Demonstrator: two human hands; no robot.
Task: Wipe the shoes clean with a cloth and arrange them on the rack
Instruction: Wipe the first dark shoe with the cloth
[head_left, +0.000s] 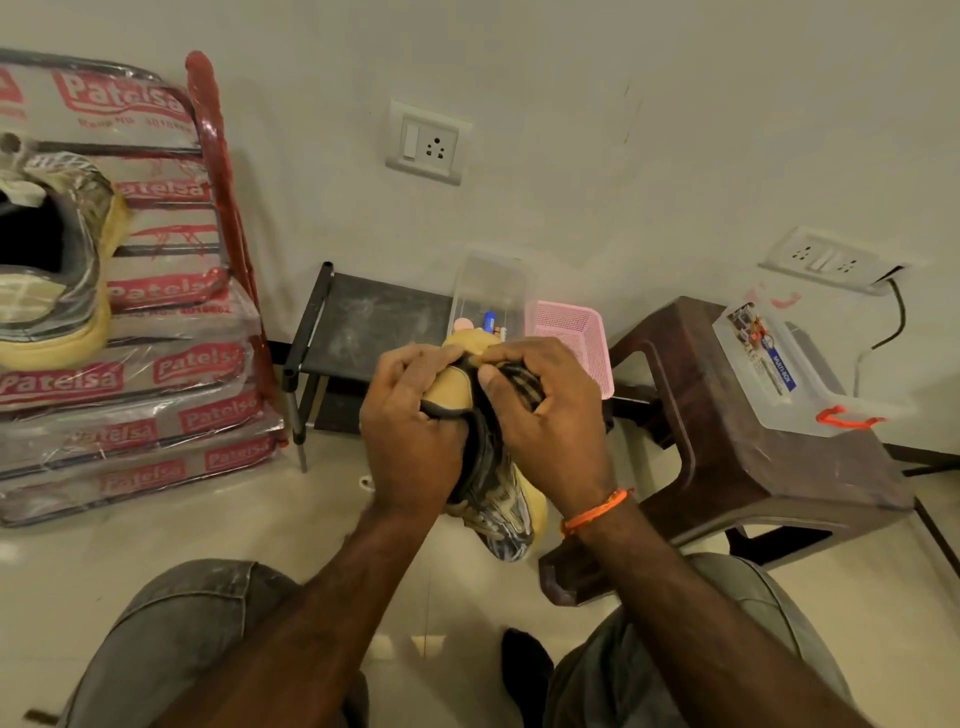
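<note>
**Both hands on one shoe**

Over on the left, a second shoe (52, 260) sits on stacked plastic-wrapped packs (130, 410). Further right, above the floor before the low rack (363, 317), left hand (410, 415) and right hand (545, 415) grip a yellow-soled shoe (498, 499), fingers curled around its opening.

The word "Patelsa" was printed in white letters on red patches, again and again, on the plastic-wrapped stack of chairs (156, 374) at the left. Small red print sat under the top patch, but it was too blurry to read. A clear plastic box (789, 374) stood on the brown stool (727, 457) at the right, and the blue strip on its label (769, 353) said "MULTI-BOX". The other words there were too small to read.
</note>
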